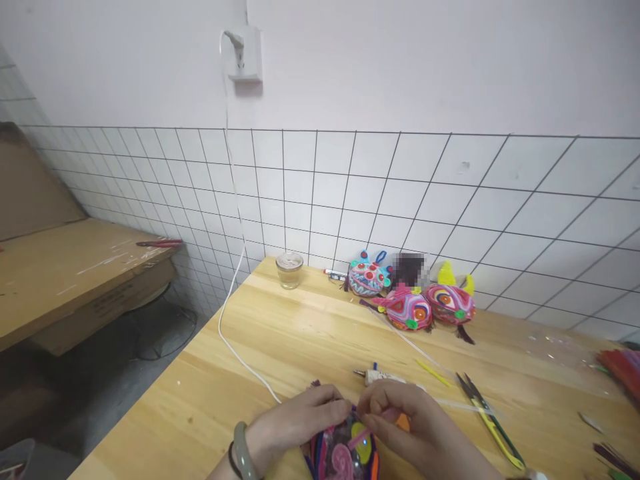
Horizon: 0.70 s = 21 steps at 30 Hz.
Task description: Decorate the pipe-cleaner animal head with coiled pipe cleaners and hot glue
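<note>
Centrally at the lower margin, the left hand [297, 421] grips a spiral-trimmed ornament [342, 461] above the wooden table [200, 400], while the right hand [415, 423], fingertips pinched together, meets its far edge near a glue gun [381, 378].

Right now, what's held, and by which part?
The left hand holds the decorated piece by its far edge; whether the right hand grips it can't be told.

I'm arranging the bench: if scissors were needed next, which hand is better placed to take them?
Probably the right hand: the scissors lie close by, on its side. The left hand is farther off, with the right between. Both hands are at the craft, though.
</note>
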### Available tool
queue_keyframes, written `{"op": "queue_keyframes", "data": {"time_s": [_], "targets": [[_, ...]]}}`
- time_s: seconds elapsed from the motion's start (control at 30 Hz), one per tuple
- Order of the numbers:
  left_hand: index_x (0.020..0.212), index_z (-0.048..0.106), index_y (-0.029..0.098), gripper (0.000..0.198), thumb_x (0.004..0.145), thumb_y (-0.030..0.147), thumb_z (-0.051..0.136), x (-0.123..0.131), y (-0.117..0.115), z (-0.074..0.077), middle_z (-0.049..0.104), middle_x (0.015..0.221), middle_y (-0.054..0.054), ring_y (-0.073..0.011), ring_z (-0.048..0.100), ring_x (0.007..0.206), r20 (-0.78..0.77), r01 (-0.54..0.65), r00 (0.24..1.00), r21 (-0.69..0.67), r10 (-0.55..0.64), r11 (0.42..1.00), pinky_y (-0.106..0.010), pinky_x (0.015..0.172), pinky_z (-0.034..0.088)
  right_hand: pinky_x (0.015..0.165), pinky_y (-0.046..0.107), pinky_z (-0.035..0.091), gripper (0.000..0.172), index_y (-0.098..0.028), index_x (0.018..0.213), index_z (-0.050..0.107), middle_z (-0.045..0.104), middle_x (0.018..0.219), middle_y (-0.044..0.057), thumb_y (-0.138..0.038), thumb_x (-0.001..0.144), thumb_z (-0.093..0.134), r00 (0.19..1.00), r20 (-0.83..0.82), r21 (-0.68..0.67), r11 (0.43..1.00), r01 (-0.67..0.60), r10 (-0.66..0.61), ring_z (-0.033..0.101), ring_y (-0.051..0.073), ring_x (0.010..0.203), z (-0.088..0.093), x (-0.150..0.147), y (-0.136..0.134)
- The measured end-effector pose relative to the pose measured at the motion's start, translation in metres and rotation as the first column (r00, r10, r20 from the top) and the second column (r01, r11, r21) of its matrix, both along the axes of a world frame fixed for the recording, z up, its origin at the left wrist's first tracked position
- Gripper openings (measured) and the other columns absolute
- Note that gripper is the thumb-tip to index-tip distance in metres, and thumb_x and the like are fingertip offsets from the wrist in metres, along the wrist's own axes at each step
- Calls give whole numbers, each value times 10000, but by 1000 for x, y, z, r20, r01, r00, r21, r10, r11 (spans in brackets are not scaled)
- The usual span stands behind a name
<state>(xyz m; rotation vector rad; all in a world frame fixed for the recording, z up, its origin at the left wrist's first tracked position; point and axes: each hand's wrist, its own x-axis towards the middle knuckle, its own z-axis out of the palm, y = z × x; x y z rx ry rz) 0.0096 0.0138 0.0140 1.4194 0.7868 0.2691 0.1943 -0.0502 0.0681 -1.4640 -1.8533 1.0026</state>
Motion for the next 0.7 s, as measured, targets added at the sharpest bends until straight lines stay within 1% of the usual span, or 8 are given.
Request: {"op": "queue_keyframes", "data": {"time_s": [0.1,0.27,0.33,0.43,0.6,0.7], "targets": [[806,589,174,457,755,622,521,-1,-2,6,462,741,31,-148,429,706,-39,12,999,24,-11,1000,-277,661,363,654,231,461,174,-204,625,522,692,761,22,-208,795,561,1000,-4,-5,1000,7,-7,605,151,702,-3,0,0],[795,580,172,471,756,635,504,-1,-5,15,436,755,27,-169,429,785,-68,47,997,68,-42,997,-301,745,356,683,246,461,152,-202,646,556,693,765,28,-224,797,557,999,47,-20,1000,13,-12,604,160,727,-3,0,-1],[804,576,169,505,742,663,492,-1,-5,16,430,757,23,-175,430,794,-63,66,996,67,-62,996,-307,743,356,677,249,465,141,-199,647,572,698,765,36,-217,786,557,998,56,-34,999,8,-6,609,165,727,-4,1,-1],[819,571,168,541,728,693,479,-1,-5,15,435,761,17,-171,433,761,-55,82,995,59,-79,995,-303,698,358,662,254,469,127,-191,656,592,704,766,51,-210,775,551,999,47,-61,998,-2,5,619,173,722,-4,1,1],[848,581,165,578,728,717,457,-1,-6,15,432,753,20,-159,424,737,-43,92,995,64,-89,994,-298,702,367,654,265,469,114,-180,631,595,686,732,58,-206,738,564,999,40,-74,997,18,-15,614,180,709,-3,0,1],[867,590,163,591,725,721,456,-1,-6,16,447,763,16,-161,431,752,-36,102,994,62,-100,993,-297,723,380,673,269,469,90,-170,680,628,684,742,54,-215,742,579,998,55,-96,995,41,-35,613,184,731,-2,-1,0]]}}
